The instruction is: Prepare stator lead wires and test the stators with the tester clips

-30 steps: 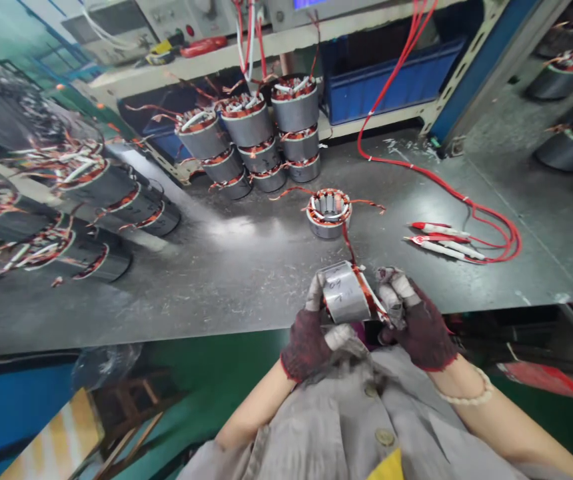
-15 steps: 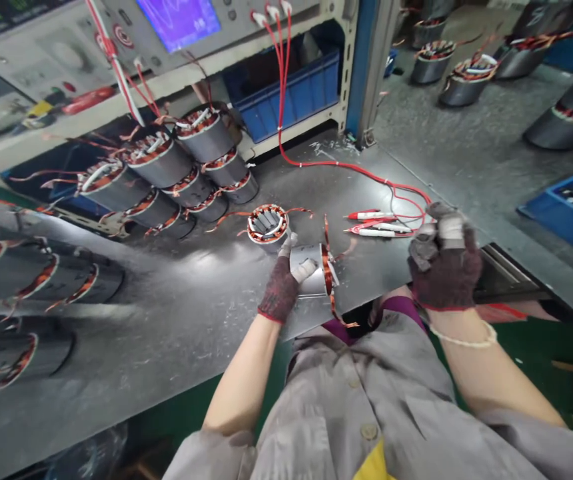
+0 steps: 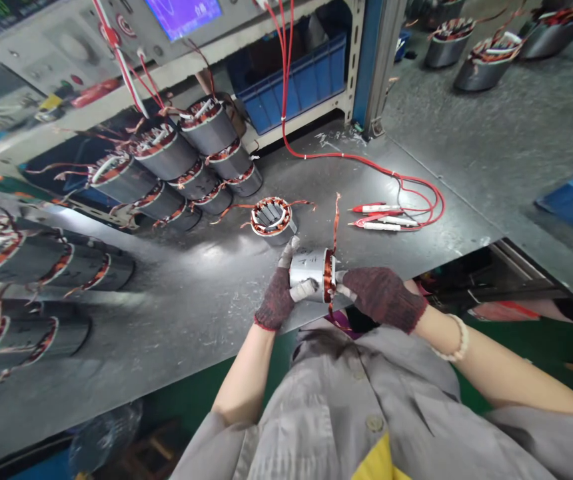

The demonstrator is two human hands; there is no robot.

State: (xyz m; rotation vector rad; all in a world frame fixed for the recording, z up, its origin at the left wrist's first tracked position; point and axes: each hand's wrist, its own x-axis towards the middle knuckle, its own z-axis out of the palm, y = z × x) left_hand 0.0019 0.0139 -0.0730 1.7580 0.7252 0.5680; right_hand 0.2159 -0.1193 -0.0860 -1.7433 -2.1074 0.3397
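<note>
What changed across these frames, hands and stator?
The right hand lifted away toward the test leads, then came back down onto the winding end of the wound stator, which the left hand kept holding throughout. The other stator and the red-handled test leads on the bench stayed put.

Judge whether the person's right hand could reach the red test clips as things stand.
Probably yes: the right hand holds a stator, but nothing stands between it and the clips, once it lets go.

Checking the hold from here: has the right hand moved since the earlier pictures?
Yes: the right hand has moved left, measured against the red test clips, onto the stator.
</note>
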